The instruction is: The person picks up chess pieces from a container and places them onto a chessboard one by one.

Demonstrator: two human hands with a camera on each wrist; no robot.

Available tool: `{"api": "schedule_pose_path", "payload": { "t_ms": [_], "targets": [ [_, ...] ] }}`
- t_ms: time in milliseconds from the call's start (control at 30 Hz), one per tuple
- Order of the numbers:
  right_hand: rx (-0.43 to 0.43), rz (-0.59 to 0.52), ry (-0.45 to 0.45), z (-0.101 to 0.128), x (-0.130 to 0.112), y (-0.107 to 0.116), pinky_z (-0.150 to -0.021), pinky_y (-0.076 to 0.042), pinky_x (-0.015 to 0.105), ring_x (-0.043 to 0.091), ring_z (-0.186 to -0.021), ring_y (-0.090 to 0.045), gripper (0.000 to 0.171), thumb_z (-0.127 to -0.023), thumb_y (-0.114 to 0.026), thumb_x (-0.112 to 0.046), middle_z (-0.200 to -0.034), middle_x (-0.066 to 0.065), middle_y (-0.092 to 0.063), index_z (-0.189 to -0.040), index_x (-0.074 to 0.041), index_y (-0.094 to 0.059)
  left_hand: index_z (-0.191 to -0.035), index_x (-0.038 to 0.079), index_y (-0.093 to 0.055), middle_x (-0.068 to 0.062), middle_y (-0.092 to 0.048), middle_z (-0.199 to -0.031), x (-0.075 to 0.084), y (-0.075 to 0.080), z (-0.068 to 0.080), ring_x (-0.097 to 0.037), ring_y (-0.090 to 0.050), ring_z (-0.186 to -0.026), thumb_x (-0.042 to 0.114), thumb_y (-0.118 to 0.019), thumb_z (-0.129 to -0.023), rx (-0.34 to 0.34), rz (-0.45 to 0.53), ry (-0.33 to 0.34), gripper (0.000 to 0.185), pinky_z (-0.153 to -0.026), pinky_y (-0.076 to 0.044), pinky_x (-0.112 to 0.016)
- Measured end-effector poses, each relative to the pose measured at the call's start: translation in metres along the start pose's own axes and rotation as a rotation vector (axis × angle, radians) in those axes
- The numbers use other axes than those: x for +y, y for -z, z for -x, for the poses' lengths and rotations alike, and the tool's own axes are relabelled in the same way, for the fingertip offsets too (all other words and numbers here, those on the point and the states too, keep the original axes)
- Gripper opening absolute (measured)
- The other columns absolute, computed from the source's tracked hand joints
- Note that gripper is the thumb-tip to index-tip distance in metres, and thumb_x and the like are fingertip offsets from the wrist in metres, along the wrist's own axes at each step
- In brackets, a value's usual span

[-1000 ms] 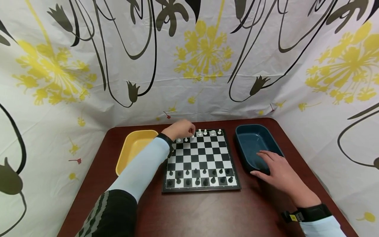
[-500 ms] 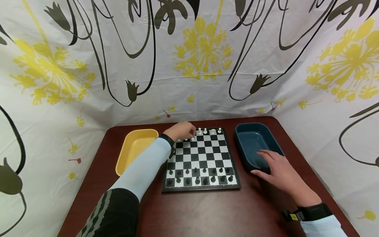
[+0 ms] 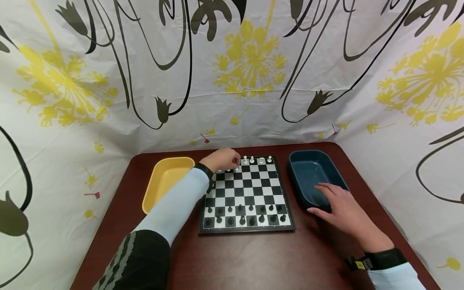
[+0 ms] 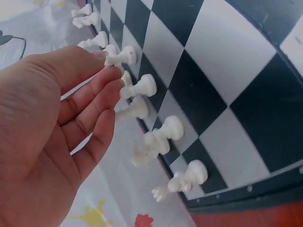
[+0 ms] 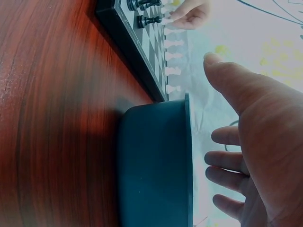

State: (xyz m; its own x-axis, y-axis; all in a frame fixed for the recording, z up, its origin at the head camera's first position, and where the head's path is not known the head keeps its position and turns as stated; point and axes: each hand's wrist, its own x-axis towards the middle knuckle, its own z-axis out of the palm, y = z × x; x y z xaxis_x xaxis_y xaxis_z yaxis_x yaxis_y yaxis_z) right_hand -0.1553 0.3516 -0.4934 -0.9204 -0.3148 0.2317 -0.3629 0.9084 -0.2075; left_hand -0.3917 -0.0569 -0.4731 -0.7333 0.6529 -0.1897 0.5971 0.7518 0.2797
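A yellow tray [image 3: 164, 179] lies left of the board [image 3: 246, 193]. My left hand [image 3: 222, 159] reaches the board's far edge, fingertips [image 4: 113, 80] touching a white piece [image 4: 124, 56] there, not grasping. My right hand [image 3: 342, 209] rests relaxed on the blue tray's [image 3: 308, 167] near rim.
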Motion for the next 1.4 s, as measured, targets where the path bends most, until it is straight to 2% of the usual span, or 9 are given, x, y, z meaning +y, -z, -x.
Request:
{"api": "schedule_pose_path", "payload": {
  "t_ms": [200,300,400,500,600,767,967,1067,1400],
  "targets": [
    [-0.001,-0.008,-0.004,-0.003,-0.002,0.0,-0.108,-0.044,0.079,0.051,-0.137,-0.056,0.086,-0.094,-0.086,-0.055,-0.152,0.025,-0.06,-0.156,-0.003,-0.057,-0.122,0.013,-0.077,0.001,-0.072,-0.111,-0.007,0.017,0.022,-0.017,-0.066,-0.095,0.021,-0.067,-0.111,0.042,-0.011,-0.01,0.018,-0.089,-0.056,-0.038],
    [-0.003,-0.011,0.003,-0.004,-0.003,0.0,-0.107,-0.044,0.079,0.051,-0.137,-0.056,0.085,-0.094,-0.087,-0.052,-0.152,0.025,-0.06,-0.157,-0.005,-0.056,-0.123,0.011,-0.078,0.0,-0.072,-0.113,-0.014,0.026,0.045,-0.018,-0.067,-0.099,0.021,-0.066,-0.111,0.082,-0.032,-0.032,0.019,-0.092,-0.057,-0.04],
    [0.018,-0.004,0.028,-0.005,-0.003,0.001,-0.104,-0.049,0.075,0.049,-0.131,-0.06,0.071,-0.093,-0.091,-0.038,-0.146,0.024,-0.064,-0.149,-0.004,-0.063,-0.122,0.01,-0.079,-0.001,-0.074,-0.115,-0.025,0.032,0.075,-0.019,-0.068,-0.102,0.02,-0.069,-0.11,0.129,-0.033,-0.038,0.019,-0.095,-0.058,-0.042],
    [0.06,0.003,0.06,-0.007,-0.003,0.001,-0.097,-0.057,0.067,0.044,-0.12,-0.067,0.054,-0.092,-0.092,-0.024,-0.134,0.021,-0.069,-0.137,-0.002,-0.071,-0.121,0.011,-0.08,-0.002,-0.075,-0.114,-0.04,0.031,0.109,-0.021,-0.068,-0.1,0.021,-0.072,-0.109,0.16,0.003,0.017,0.018,-0.094,-0.059,-0.043],
    [0.085,0.007,0.075,-0.008,-0.003,0.002,-0.091,-0.061,0.062,0.04,-0.112,-0.071,0.046,-0.092,-0.092,-0.019,-0.127,0.019,-0.072,-0.131,-0.002,-0.073,-0.12,0.012,-0.08,-0.001,-0.075,-0.112,-0.056,0.025,0.139,-0.021,-0.068,-0.099,0.02,-0.073,-0.108,0.168,0.045,0.093,0.016,-0.093,-0.06,-0.043],
    [0.065,0.001,0.063,-0.01,-0.003,0.0,-0.09,-0.062,0.061,0.039,-0.11,-0.072,0.044,-0.095,-0.089,-0.02,-0.125,0.019,-0.072,-0.131,-0.001,-0.072,-0.116,0.016,-0.079,0.001,-0.075,-0.107,-0.074,0.011,0.172,-0.021,-0.068,-0.098,0.02,-0.078,-0.105,0.153,0.06,0.154,0.011,-0.094,-0.06,-0.044],
    [0.026,-0.01,0.038,-0.011,-0.005,-0.001,-0.091,-0.061,0.062,0.04,-0.111,-0.072,0.047,-0.097,-0.087,-0.023,-0.128,0.021,-0.072,-0.134,-0.002,-0.07,-0.111,0.012,-0.079,0.002,-0.074,-0.098,-0.079,-0.004,0.19,-0.021,-0.067,-0.093,0.014,-0.081,-0.1,0.083,0.071,0.14,0.011,-0.091,-0.059,-0.045],
    [0.019,-0.015,0.032,-0.01,-0.006,-0.001,-0.093,-0.06,0.064,0.042,-0.114,-0.071,0.051,-0.097,-0.088,-0.025,-0.13,0.021,-0.072,-0.137,-0.002,-0.069,-0.11,0.015,-0.078,0.003,-0.073,-0.098,-0.079,-0.012,0.194,-0.019,-0.066,-0.092,0.014,-0.081,-0.101,0.041,0.091,0.165,0.01,-0.089,-0.059,-0.043],
    [-0.029,-0.011,0.003,-0.008,-0.006,0.001,-0.106,-0.048,0.075,0.051,-0.133,-0.06,0.072,-0.096,-0.088,-0.04,-0.147,0.025,-0.065,-0.153,-0.004,-0.061,-0.107,0.018,-0.079,0.005,-0.073,-0.096,-0.078,-0.027,0.188,-0.018,-0.066,-0.089,0.017,-0.084,-0.098,-0.01,0.099,0.184,0.01,-0.086,-0.06,-0.04]
  ]
}}
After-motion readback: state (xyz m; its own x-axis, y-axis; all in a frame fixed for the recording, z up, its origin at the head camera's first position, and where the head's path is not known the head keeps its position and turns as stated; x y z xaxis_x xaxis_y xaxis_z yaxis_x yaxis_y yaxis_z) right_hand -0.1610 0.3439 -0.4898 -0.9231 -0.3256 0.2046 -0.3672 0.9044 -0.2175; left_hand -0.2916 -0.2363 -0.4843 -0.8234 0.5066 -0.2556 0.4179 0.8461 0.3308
